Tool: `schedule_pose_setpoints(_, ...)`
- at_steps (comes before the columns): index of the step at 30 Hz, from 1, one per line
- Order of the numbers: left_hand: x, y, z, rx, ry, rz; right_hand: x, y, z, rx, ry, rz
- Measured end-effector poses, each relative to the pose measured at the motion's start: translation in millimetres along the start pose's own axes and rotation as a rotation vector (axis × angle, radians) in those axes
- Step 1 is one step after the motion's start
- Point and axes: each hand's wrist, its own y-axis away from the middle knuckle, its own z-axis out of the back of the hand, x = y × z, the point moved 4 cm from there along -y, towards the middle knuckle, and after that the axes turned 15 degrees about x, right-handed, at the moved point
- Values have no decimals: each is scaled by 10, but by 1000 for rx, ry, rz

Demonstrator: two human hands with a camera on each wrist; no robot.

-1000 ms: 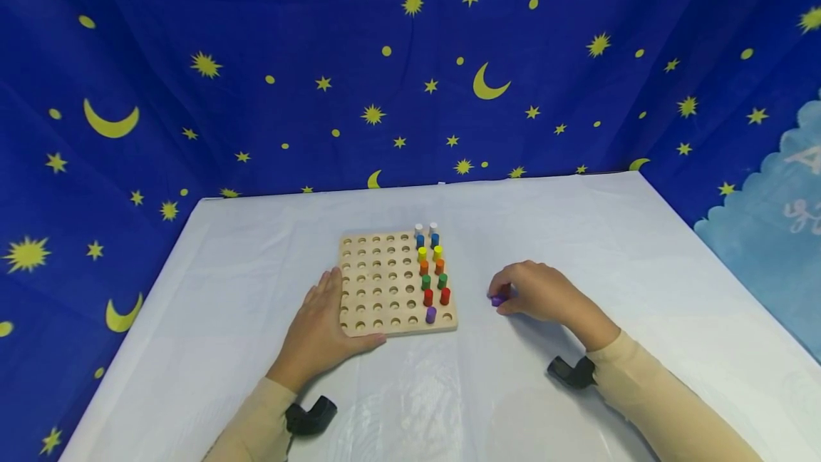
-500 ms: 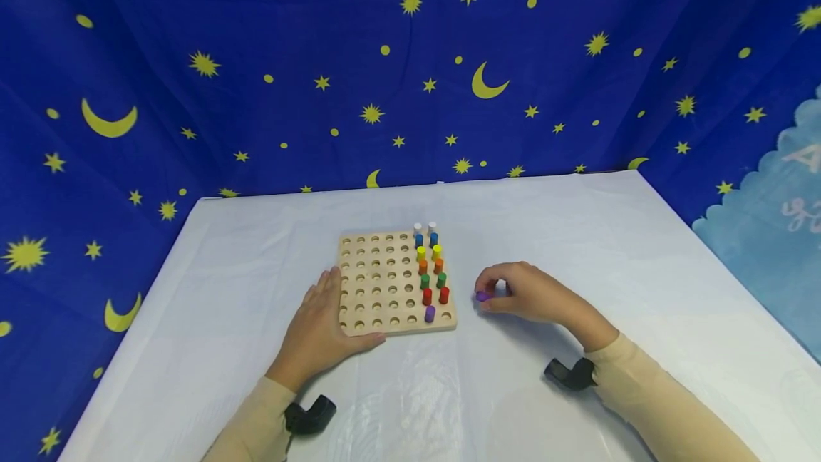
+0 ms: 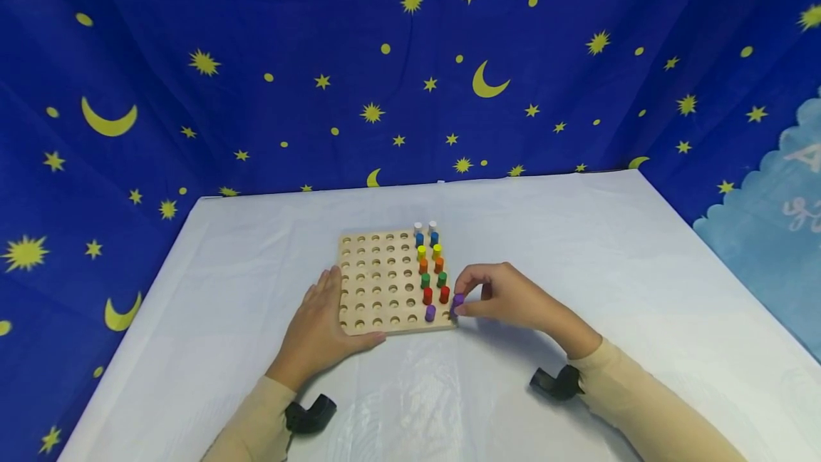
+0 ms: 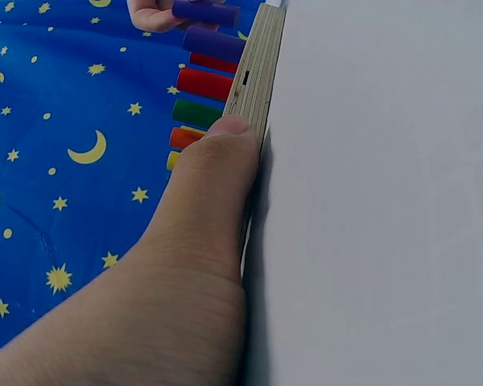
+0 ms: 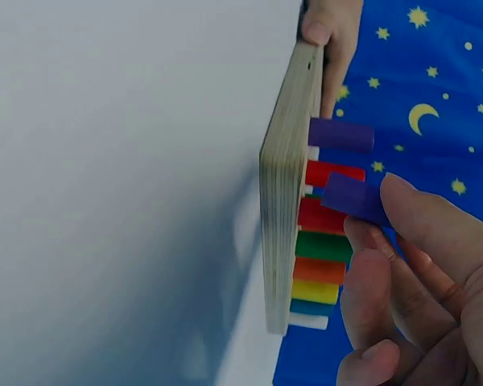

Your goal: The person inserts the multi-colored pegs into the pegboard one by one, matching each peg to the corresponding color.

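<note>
A square wooden pegboard (image 3: pixel 400 332) with rows of round holes lies on the table. Two columns of coloured pegs stand upright at its right side: white, blue, yellow, orange (image 3: pixel 439 264), green, red (image 3: pixel 445 295), plus one purple peg (image 3: pixel 430 314) at the near end. My left hand (image 3: pixel 317 323) rests against the left edge with straight fingers, its thumb along the front edge. Between thumb and fingertips my right hand (image 3: pixel 507 296) pinches a second purple peg (image 5: pixel 348 195). That peg is tilted above the near right corner, by a bare hole, clear of the board's surface in the right wrist view.
A white cloth covers the table (image 3: pixel 256 234). Blue fabric (image 3: pixel 256 34) with yellow moons and stars hangs behind and at the sides. A black wrist mount (image 3: pixel 311 415) sits below the left sleeve, another (image 3: pixel 555 383) below the right.
The right hand has moved left with the purple peg, from the tabletop to the board's near right corner. The peg has turned more upright. My left hand and the board stay put.
</note>
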Motion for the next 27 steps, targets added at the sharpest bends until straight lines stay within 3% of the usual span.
schedule_pose_setpoints(27, -6, 2, 7, 4, 11, 6, 68, -116, -140, -18, 234, -33)
